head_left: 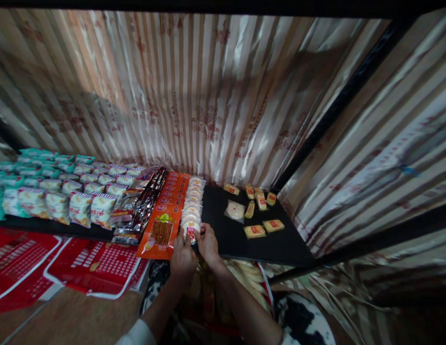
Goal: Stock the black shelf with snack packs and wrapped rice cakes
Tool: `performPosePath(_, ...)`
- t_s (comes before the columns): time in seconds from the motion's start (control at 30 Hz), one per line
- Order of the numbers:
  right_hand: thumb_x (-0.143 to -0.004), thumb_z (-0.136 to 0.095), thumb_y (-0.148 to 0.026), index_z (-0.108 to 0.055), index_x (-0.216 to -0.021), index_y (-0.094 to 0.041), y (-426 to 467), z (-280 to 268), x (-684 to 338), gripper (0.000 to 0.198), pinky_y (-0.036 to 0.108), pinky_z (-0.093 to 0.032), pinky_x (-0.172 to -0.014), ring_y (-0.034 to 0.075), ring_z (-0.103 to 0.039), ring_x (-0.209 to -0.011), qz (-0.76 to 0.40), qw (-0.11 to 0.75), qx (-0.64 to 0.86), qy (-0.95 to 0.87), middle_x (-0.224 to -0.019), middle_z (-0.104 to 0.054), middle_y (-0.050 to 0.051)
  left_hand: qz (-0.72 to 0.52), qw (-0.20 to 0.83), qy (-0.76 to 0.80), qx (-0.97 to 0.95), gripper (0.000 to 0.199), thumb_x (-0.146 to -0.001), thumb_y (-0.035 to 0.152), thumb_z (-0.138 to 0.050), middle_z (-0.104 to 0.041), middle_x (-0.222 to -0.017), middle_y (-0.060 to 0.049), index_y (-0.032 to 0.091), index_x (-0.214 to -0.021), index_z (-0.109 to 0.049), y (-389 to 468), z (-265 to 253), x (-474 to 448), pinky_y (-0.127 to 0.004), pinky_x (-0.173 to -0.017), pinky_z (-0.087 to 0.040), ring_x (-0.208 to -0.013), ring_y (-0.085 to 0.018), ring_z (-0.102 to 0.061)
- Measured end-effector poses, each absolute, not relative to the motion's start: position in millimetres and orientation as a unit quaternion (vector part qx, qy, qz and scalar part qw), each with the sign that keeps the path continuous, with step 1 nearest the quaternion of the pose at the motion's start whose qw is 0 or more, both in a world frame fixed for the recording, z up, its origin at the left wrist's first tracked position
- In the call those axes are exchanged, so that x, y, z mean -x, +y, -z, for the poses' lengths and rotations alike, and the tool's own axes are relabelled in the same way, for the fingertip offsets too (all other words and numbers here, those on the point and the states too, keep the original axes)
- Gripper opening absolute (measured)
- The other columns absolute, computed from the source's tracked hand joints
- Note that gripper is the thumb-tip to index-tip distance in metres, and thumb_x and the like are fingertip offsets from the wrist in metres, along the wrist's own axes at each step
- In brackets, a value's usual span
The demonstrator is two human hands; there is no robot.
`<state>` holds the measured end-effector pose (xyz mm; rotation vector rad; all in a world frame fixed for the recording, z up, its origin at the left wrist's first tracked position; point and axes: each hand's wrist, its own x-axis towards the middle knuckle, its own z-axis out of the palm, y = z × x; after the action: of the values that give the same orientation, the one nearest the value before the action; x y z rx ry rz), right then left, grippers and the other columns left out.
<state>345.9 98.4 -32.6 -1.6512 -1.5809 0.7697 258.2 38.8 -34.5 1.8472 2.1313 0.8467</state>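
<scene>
Both hands are at the front end of a row of wrapped round white cakes [193, 198] on the black shelf [223, 235]. The nearest wrapped round cake [191, 229], with a red and yellow label, lies between my fingers. My left hand [182, 256] grips its left and front side with fingers bent. My right hand [209, 243] closes on its right side. Just left of the row lies a flat orange snack packet [164, 211]. On the right of the shelf a single round wrapped cake [235, 210] lies among several small yellow wrapped cakes [254, 232].
Brown foil packets [140, 203], white snack bags [80, 207] and green bags [38, 165] fill the shelf's left. Red baskets [97, 263] stand below it. A container of long wrapped snacks [250, 275] sits under my forearms. Black frame posts [334, 108] and striped sheeting [208, 96] enclose the shelf.
</scene>
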Motion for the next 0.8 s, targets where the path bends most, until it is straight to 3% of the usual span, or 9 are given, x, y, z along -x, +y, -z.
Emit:
performPosePath(0.23, -0.074, -0.052, -0.028, -0.057, -0.096, -0.019, 101, 40, -347, 0.024, 0.027, -0.047, -0.062, 0.015, -0.058, -0.063, -0.317, 0.377, 0.631, -0.600, -0.085, -0.062, 0.004, -0.257, 0.046, 0.716, -0.647, 0.053, -0.072, 0.009, -0.045, -0.041, -0.135, -0.024, 0.001, -0.124, -0.049, 35, 34, -266, -0.046, -0.099, -0.035, -0.117, -0.034, -0.045)
performPosePath(0.47, -0.077, -0.047, -0.035, -0.056, -0.100, -0.016, 93, 49, -353, 0.030, 0.028, -0.051, -0.063, 0.014, -0.060, -0.062, -0.378, 0.441, 0.582, -0.570, -0.088, -0.062, 0.006, -0.239, 0.026, 0.719, -0.652, 0.055, -0.070, 0.006, -0.043, -0.038, -0.138, -0.023, -0.001, -0.125, -0.047, 30, 36, -266, -0.044, -0.103, -0.033, -0.123, -0.032, -0.039)
performPosePath(0.6, -0.078, -0.046, -0.036, -0.058, -0.102, -0.016, 88, 52, -363, 0.033, 0.029, -0.052, -0.065, 0.014, -0.061, -0.064, -0.365, 0.477, 0.577, -0.553, -0.097, -0.060, 0.009, -0.259, 0.010, 0.712, -0.653, 0.054, -0.072, 0.006, -0.041, -0.042, -0.135, -0.022, 0.001, -0.125, -0.046, 30, 40, -267, -0.044, -0.102, -0.034, -0.124, -0.030, -0.038)
performPosePath(0.8, -0.078, -0.045, -0.040, -0.058, -0.099, -0.016, 84, 47, -378, 0.035, 0.028, -0.051, -0.064, 0.016, -0.063, -0.072, -0.401, 0.495, 0.559, -0.531, -0.094, -0.061, 0.009, -0.270, -0.025, 0.705, -0.655, 0.052, -0.073, 0.004, -0.037, -0.046, -0.130, -0.019, 0.001, -0.124, -0.046, 31, 46, -267, -0.041, -0.102, -0.035, -0.122, -0.028, -0.040)
